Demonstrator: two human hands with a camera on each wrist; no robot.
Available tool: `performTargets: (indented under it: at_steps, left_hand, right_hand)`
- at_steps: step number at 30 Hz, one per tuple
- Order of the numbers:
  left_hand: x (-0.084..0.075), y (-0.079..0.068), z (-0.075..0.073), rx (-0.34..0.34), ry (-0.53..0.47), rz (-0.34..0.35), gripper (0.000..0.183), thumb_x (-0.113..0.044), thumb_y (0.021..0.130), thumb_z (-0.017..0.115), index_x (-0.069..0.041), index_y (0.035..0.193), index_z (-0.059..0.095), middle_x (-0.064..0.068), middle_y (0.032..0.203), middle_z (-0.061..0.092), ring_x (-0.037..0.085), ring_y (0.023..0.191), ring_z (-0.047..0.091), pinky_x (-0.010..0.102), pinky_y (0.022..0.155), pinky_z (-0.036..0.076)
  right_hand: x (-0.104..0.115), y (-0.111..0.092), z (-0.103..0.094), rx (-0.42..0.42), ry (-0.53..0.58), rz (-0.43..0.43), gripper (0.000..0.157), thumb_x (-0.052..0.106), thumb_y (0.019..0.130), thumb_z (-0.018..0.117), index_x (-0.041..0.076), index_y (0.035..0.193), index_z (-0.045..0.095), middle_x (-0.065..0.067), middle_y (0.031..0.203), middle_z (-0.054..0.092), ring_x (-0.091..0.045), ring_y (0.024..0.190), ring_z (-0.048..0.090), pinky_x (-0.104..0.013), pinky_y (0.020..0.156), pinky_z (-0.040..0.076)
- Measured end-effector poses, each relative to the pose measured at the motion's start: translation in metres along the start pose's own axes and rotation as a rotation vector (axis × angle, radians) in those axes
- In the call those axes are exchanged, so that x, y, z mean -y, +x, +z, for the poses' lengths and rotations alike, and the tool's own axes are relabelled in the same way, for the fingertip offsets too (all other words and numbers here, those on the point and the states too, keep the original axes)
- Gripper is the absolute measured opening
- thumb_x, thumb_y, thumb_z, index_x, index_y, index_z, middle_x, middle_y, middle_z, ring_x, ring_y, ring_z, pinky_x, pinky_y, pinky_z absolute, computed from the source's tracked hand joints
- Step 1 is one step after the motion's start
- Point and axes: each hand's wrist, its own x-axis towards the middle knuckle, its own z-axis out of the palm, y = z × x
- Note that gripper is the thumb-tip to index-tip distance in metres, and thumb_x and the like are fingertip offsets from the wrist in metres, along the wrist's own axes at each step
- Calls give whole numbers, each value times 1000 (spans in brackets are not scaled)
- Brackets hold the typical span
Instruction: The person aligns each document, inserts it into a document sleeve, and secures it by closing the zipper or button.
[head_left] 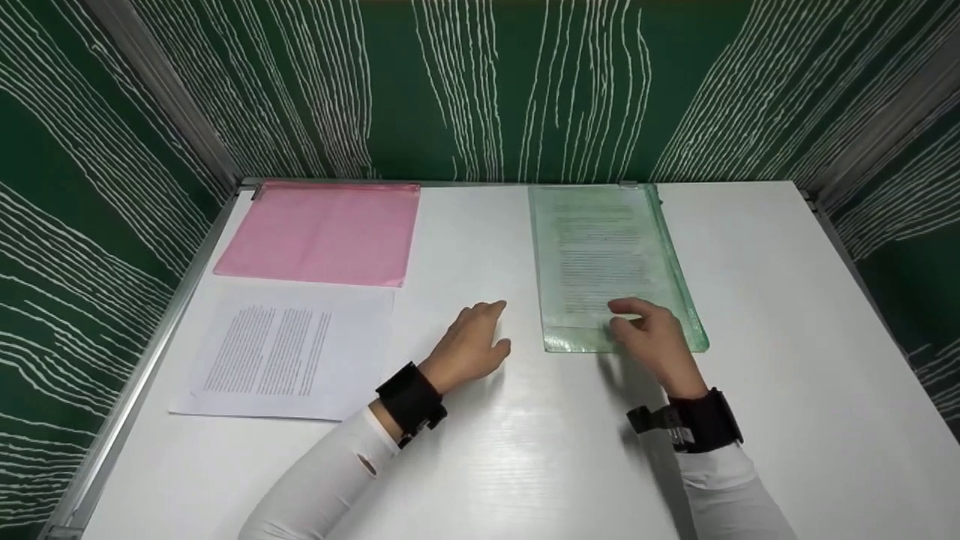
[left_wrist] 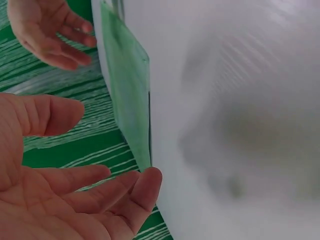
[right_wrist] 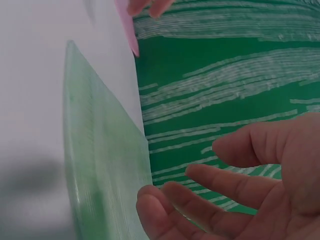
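Observation:
A green translucent zip folder point(head_left: 600, 262) lies at the right of the table's middle, with a printed sheet showing inside it. Over its lower right part hovers my right hand point(head_left: 656, 341), fingers loosely bent, nothing between thumb and fingers. My left hand point(head_left: 469, 349) is above the bare tabletop left of the folder, empty, its fingers and thumb apart. In the left wrist view, the left hand's palm point(left_wrist: 75, 200) and relaxed fingers show. The right wrist view has the right hand point(right_wrist: 240, 190) beside the green folder point(right_wrist: 100, 150), with a gap between thumb and fingers.
A pink folder point(head_left: 322, 232) lies at the far left of the white table point(head_left: 510, 450). Just in front of it are printed papers point(head_left: 285, 352), lying flat. Green walls with white wavy lines point(head_left: 465, 90) stand behind and at both sides.

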Motion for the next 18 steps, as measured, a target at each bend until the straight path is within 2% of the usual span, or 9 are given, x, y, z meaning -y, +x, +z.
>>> performTargets:
  at_steps: [4, 8, 13, 18]
  left_hand:
    - [10, -12, 1, -80, 78, 39, 57, -9, 98, 63, 10, 148, 44, 27, 145, 50, 42, 132, 48, 46, 110, 42]
    - [21, -22, 2, -178, 202, 84, 55, -5, 95, 67, 14, 143, 48, 31, 139, 53, 46, 124, 53, 48, 103, 48]
    - [39, -32, 2, -293, 377, 122, 56, -2, 89, 73, 16, 137, 53, 34, 133, 56, 45, 111, 58, 48, 92, 53]
    - [59, -42, -1, -354, 462, 115, 54, -2, 87, 75, 18, 133, 55, 35, 129, 56, 44, 104, 60, 47, 86, 55]
  right_hand:
    - [7, 1, 17, 26, -47, -60, 38, 8, 100, 55, -8, 134, 61, -27, 134, 62, -38, 108, 66, -39, 83, 53]
    - [12, 2, 34, 47, -83, -137, 38, 2, 98, 56, -10, 133, 61, -29, 129, 63, -42, 106, 67, -49, 86, 54]
    - [19, 4, 57, 97, -133, -211, 40, -1, 97, 56, -11, 135, 59, -29, 128, 63, -40, 102, 69, -49, 83, 56]
    - [26, 7, 80, 153, -150, -232, 42, -3, 94, 59, -10, 136, 58, -28, 127, 63, -37, 99, 69, -47, 81, 56]
